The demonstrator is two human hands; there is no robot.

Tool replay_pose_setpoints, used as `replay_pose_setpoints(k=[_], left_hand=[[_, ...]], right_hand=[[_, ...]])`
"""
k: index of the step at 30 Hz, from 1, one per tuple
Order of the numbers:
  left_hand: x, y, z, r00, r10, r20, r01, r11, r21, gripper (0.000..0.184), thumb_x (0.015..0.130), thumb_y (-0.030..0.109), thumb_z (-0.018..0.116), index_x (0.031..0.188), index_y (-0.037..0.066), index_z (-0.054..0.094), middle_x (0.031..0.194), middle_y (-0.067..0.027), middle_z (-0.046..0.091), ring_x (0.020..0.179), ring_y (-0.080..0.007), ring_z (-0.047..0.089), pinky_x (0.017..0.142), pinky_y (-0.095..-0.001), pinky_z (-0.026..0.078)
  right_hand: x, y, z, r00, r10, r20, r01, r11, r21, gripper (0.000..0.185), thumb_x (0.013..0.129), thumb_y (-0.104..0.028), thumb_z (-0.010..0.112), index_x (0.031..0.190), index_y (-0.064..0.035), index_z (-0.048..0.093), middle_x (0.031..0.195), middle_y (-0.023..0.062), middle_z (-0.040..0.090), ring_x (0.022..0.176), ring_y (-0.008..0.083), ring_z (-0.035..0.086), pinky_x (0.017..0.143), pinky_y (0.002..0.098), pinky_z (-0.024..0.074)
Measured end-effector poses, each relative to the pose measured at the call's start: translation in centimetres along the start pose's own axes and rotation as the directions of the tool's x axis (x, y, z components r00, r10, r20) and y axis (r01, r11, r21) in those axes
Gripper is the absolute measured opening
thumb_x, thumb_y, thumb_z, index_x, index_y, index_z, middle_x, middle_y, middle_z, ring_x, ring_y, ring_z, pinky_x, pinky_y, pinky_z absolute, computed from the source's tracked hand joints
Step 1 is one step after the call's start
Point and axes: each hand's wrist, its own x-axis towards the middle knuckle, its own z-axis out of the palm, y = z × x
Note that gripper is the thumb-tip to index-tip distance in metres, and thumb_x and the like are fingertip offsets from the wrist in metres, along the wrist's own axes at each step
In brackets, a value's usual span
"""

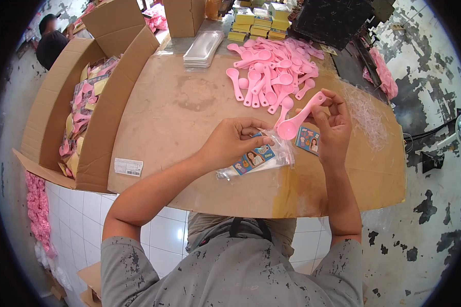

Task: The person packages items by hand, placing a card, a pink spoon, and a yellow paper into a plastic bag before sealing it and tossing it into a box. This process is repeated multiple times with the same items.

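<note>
Between the thumb and fingers of my right hand is the handle of a pink plastic measuring spoon, its bowl tilted down toward the left. My left hand pinches the upper edge of a clear plastic bag. A printed blue card shows in or under that bag; which one I cannot tell. The spoon's bowl is close to the bag's edge. Partly behind my right hand lies a small stack of similar cards. Just beyond sits a large pile of pink spoons.
An open cardboard box at the left holds packed spoons and cards. Clear bags are stacked at the back, with card stacks beside them. Thin plastic strips lie at the right. Another person is at the far left.
</note>
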Motion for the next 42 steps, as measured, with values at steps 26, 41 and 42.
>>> replay_pose_setpoints(k=[26, 41, 42], left_hand=[[0.3, -0.9, 0.2, 0.999, 0.041, 0.005, -0.04, 0.992, -0.117, 0.032, 0.105, 0.015, 0.065, 0.13, -0.005, 0.065, 0.108, -0.0086, 0.076, 0.096, -0.0085, 0.069, 0.083, -0.0253, 0.057], [-0.2, 0.6, -0.2, 0.998, -0.002, 0.059, 0.01, 0.992, -0.13, 0.029, 0.107, 0.026, 0.062, 0.12, 0.001, 0.068, 0.103, -0.0046, 0.075, 0.092, -0.0073, 0.068, 0.08, -0.0249, 0.055], [-0.3, 0.9, -0.1, 0.996, -0.007, 0.09, 0.022, 0.986, -0.163, 0.029, 0.107, 0.026, 0.062, 0.122, 0.001, 0.067, 0.104, -0.0047, 0.075, 0.093, -0.0076, 0.068, 0.08, -0.0252, 0.055]], right_hand=[[-1.3, 0.9, 0.8, 0.981, -0.006, 0.196, 0.005, 1.0, 0.005, 0.034, 0.096, 0.006, 0.067, 0.124, 0.0027, 0.05, 0.115, 0.0101, 0.058, 0.098, 0.0191, 0.072, 0.084, 0.0302, 0.0638], [-0.5, 1.0, -0.6, 0.872, 0.003, 0.49, 0.061, 0.992, -0.114, 0.02, 0.099, -0.008, 0.066, 0.117, 0.0005, 0.069, 0.125, 0.01, 0.066, 0.12, 0.0191, 0.06, 0.103, 0.0381, 0.0454], [-0.3, 0.7, -0.4, 0.885, 0.0, 0.466, 0.038, 0.997, -0.072, 0.018, 0.099, -0.007, 0.065, 0.114, 0.0008, 0.07, 0.125, 0.0098, 0.066, 0.12, 0.0196, 0.06, 0.104, 0.0383, 0.0452]])
